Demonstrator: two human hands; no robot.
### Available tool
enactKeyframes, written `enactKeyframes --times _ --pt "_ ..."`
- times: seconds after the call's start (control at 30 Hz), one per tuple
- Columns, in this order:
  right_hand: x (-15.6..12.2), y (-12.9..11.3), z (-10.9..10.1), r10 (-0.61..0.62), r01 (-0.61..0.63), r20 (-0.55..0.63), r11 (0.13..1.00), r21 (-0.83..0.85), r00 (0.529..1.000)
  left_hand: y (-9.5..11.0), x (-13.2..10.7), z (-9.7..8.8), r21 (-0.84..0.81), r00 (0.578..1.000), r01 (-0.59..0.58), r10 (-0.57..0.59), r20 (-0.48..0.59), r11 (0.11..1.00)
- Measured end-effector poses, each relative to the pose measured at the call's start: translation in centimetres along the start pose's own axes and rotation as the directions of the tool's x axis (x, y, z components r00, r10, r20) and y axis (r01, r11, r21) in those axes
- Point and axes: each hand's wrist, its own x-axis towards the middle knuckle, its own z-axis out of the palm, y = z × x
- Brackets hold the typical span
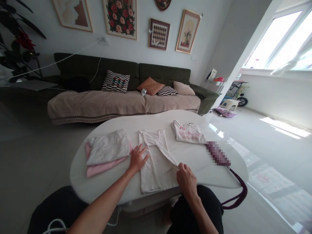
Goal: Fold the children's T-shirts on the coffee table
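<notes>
White shirt [149, 172] is lying half folded mid-surface [214, 177], near the front edge. My right hand [186, 179] has its grip pinched on a pulled-out bit of it; left hand's [138, 159] grip is open, fingers spread on its left side. Just left, a greyish-white garment [109, 148] sits on a pink one [104, 168]. Over right, a folded printed T-shirt [189, 133]. Green sofa [97, 66] behind.

Across the worktop [156, 120], a hand could pass between the white garment [149, 170] and the folded printed shirt [189, 133], or along the far edge beyond them. The folded stack [108, 148] crowds the left side; the purple pouch [217, 154], just beside the shirt, obstructs the right.
</notes>
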Motion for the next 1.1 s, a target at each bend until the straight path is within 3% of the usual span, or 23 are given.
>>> enactKeyframes --times 0.1,0.17,0.27,0.33,0.37,0.47,0.63,0.73,0.83,0.9,1.0,1.1 --pt "-0.8 -1.2 -1.0 -0.104 0.105 -0.063 0.994 0.014 0.993 1.6 -2.2 -1.3 -0.074 0.993 -0.101 0.106 0.061 0.992" --pt "-1.8 -1.9 -1.0 -0.238 0.239 -0.020 0.970 0.047 0.971 2.7 -5.0 -2.1 -0.128 0.972 -0.191 0.206 0.117 0.973" --pt "-3.4 -2.1 -0.7 -0.480 0.457 0.103 0.870 0.187 0.871 3.5 -9.5 -2.8 -0.148 0.919 -0.301 0.327 0.218 0.942" --pt "-4.0 -1.5 -0.6 -0.565 0.502 0.138 0.801 0.327 0.813 3.3 -11.7 -2.8 -0.129 0.885 -0.344 0.367 0.287 0.930" --pt "-4.1 -1.1 -0.6 -0.569 0.489 0.123 0.782 0.386 0.813 3.1 -12.4 -2.8 -0.116 0.873 -0.356 0.374 0.313 0.927" --pt "-4.1 0.7 -0.2 -0.497 0.433 0.032 0.785 0.443 0.867 2.3 -13.1 -2.7 -0.087 0.857 -0.377 0.383 0.346 0.922" --pt "-4.6 2.6 1.7 -0.517 0.447 0.055 0.784 0.430 0.854 1.4 -12.5 -3.0 -0.101 0.834 -0.429 0.437 0.337 0.898" --pt "-5.2 3.0 2.3 -0.424 0.396 -0.050 0.789 0.469 0.904 0.8 -12.6 -3.0 -0.121 0.825 -0.446 0.460 0.330 0.887" --pt "-5.3 3.0 2.3 -0.235 0.267 -0.126 0.831 0.488 0.964 0.2 -12.7 -2.8 -0.171 0.820 -0.439 0.472 0.324 0.882" --pt "-5.2 2.7 2.1 -0.120 0.159 -0.108 0.836 0.525 0.987 -0.1 -12.8 -2.5 -0.212 0.823 -0.427 0.475 0.311 0.879" --pt "-5.0 1.8 2.1 -0.061 0.072 -0.038 0.813 0.578 0.997 -0.1 -12.9 -2.3 -0.244 0.838 -0.407 0.466 0.285 0.880" --pt "-5.4 0.9 2.3 -0.057 0.094 -0.086 0.840 0.534 0.995 -0.3 -12.9 -2.4 -0.247 0.843 -0.403 0.463 0.274 0.881"
